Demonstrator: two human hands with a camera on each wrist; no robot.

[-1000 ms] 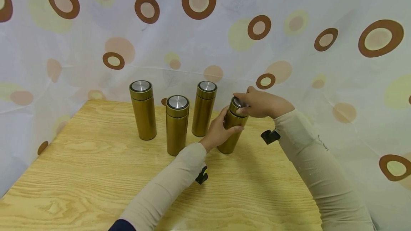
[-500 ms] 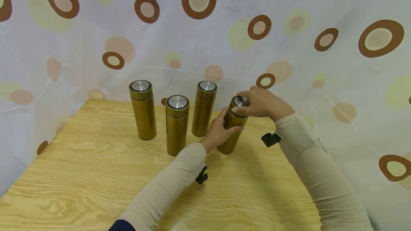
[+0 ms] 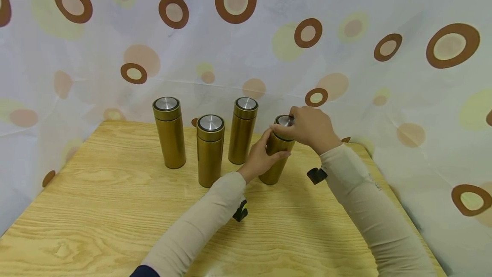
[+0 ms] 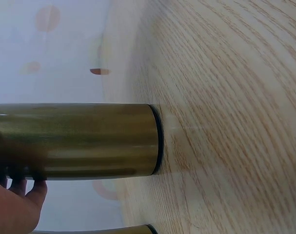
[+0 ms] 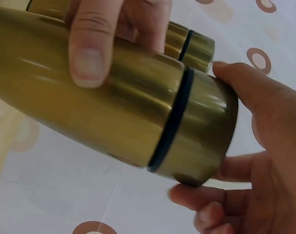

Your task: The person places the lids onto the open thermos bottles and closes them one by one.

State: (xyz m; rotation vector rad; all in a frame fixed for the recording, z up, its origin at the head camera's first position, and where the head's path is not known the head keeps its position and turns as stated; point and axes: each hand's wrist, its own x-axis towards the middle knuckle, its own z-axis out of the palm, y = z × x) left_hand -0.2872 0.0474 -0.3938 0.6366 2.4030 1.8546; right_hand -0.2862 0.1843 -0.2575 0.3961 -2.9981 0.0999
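Observation:
At the right of the group, a gold thermos flask [image 3: 272, 173] stands on the wooden table, tilted a little in the head view. My left hand [image 3: 256, 160] holds its body from the left, thumb across the near side. Over the top, my right hand [image 3: 312, 129] grips the gold lid [image 5: 206, 119] between thumb and fingers. A dark ring separates lid and body in the right wrist view. The left wrist view shows the flask's base [image 4: 156, 139] on the wood, with fingertips against its side.
Three matching flasks stand upright to the left: a far left flask [image 3: 171, 140], a front flask [image 3: 209, 157] and a rear flask [image 3: 242, 138]. The light wooden table [image 3: 115, 208] meets a circle-patterned cloth [image 3: 338, 7] behind.
My right hand has turned around the lid, its thumb swinging left across the near side and its wrist shifting left and down. The left hand keeps its hold on the body.

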